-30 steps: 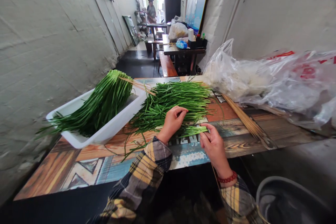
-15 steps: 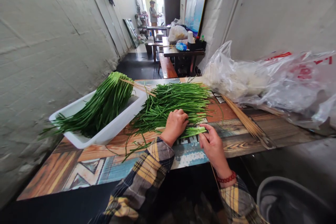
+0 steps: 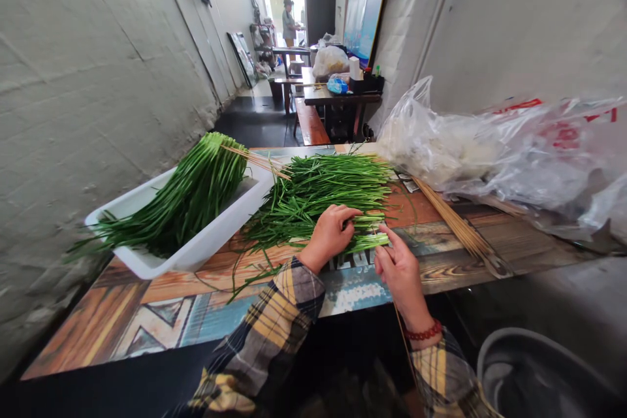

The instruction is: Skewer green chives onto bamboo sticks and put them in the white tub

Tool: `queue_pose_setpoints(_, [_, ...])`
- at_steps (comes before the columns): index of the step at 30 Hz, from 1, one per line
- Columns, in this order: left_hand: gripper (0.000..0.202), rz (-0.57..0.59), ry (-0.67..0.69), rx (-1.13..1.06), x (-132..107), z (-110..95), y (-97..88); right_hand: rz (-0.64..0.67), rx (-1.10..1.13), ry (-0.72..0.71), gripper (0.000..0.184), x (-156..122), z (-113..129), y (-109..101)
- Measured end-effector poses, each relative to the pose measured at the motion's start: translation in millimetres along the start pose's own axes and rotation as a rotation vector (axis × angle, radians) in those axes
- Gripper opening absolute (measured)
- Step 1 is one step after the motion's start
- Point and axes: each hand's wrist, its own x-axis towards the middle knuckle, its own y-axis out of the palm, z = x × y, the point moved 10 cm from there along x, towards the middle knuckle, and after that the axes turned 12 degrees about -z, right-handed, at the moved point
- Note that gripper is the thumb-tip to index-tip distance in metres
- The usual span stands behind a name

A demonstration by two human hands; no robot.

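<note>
Nearby, white tray [image 3: 210, 237] holds skewered greens [image 3: 191, 199]; right hand [image 3: 402, 274] touches stalks [image 3: 367, 242].

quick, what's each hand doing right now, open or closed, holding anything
left hand: partly curled at the near edge of the green pile; whether it grips any cannot be told
right hand: closed on a small bunch near its pale ends

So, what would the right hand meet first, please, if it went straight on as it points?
The right hand would probably meet the pale stalk ends just ahead; whether it touches them now is unclear.
</note>
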Motion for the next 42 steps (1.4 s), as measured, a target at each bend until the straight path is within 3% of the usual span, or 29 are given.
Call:
queue_pose_setpoints(3, [0.022, 0.024, 0.006, -0.025, 1, -4, 0.3, 0.010, -0.017, 0.012, 0.048, 1, -5, 0])
queue_pose_setpoints(8, [0.019, 0.043, 0.010, -0.083, 0, -7, 2.6, 0.001, -0.030, -0.022, 0.044, 3, -9, -3])
queue_pose_setpoints(15, [0.017, 0.073, 0.009, -0.217, 0, -12, 7.3, 0.004, -0.056, -0.032, 0.042, 2, -7, -3])
queue_pose_setpoints(42, [0.017, 0.067, -0.012, -0.296, -1, -16, 5.2, -0.001, -0.048, -0.117, 0.041, 3, -8, -3])
